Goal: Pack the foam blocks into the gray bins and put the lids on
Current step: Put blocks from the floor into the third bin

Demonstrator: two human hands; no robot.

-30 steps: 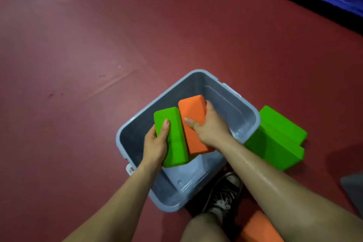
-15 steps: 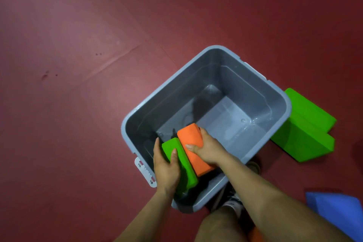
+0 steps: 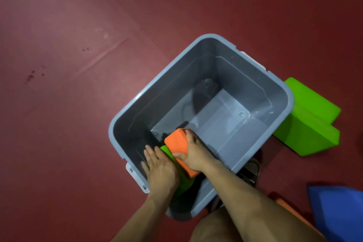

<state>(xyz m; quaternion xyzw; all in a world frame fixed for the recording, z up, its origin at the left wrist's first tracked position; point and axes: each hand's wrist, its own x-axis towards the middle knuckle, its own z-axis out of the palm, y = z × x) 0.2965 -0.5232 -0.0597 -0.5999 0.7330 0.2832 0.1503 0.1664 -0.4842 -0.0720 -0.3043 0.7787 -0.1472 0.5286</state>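
Right hand curls its fingers round the orange foam block, low inside the gray plastic bin. Left hand, fingers straight, presses the green foam block alongside. Danger: tilted blocks could wedge crooked, wasting room.

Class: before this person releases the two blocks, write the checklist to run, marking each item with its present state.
1. Orange block inside the gray bin: ok, right hand grips it.
2. Green block inside the bin: ok, left hand presses flat on it.
3. Both blocks seated on the bottom: cannot tell, hands cover them.
4. Room for more: ok, most of the bottom is bare.
5. All blocks packed: not ok, green blocks on the floor lie beside the bin.
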